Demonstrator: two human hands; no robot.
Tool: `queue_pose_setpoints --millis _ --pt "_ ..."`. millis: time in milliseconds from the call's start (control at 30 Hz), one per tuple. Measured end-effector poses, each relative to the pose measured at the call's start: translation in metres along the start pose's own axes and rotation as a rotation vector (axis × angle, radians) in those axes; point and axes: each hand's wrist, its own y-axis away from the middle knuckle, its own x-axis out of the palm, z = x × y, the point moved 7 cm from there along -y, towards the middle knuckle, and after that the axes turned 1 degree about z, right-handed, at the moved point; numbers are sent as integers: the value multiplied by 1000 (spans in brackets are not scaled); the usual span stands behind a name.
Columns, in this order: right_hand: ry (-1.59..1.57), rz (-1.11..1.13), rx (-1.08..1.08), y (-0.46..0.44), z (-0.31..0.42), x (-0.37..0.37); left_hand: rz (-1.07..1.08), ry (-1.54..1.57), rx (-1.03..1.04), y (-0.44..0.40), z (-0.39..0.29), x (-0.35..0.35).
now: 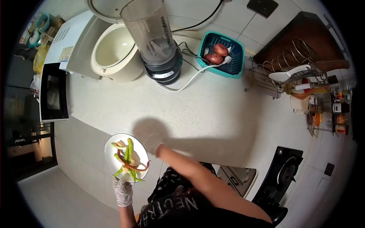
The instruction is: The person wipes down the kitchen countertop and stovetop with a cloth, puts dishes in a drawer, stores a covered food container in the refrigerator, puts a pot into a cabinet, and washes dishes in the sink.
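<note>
Down at the lower left, my left hand [122, 192], in a whitish glove, grips the near edge of a white plate [109, 161]. On the plate lie several green chillies [130, 150], a curved red chilli [133, 166] and some pale pieces that look like garlic cloves [125, 169]. My right hand [149, 137], also gloved, is just beyond the plate's right side, over the counter's front edge. Motion smears it, so its fingers and anything in them cannot be made out.
On the white counter [114, 102] stand a rice cooker [131, 62] with its lid up, a blender [150, 38], and a teal basket [235, 74] with reddish round vegetables [213, 58]. A microwave [54, 91] stands left; a wire rack [281, 76] and gas hob [279, 171] are right.
</note>
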Motion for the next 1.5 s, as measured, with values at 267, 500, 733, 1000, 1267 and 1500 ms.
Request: queue_pose_setpoints --millis 267,500,733,1000,1267,1500 --pt "313 -368 296 198 -71 -30 129 -105 7 -54 10 45" --pt "218 -471 1011 421 -226 -27 491 -95 -149 -121 80 126" --pt "-162 -1324 1180 550 -201 -22 710 -135 -229 -125 109 179" --pt "-1566 -1987 717 644 -176 -74 621 -250 -215 -114 96 186" --pt "166 -1372 1495 720 -212 -98 743 -432 -286 -60 134 210" --pt "286 -924 1481 663 -291 -85 774 -664 -586 131 195 355"
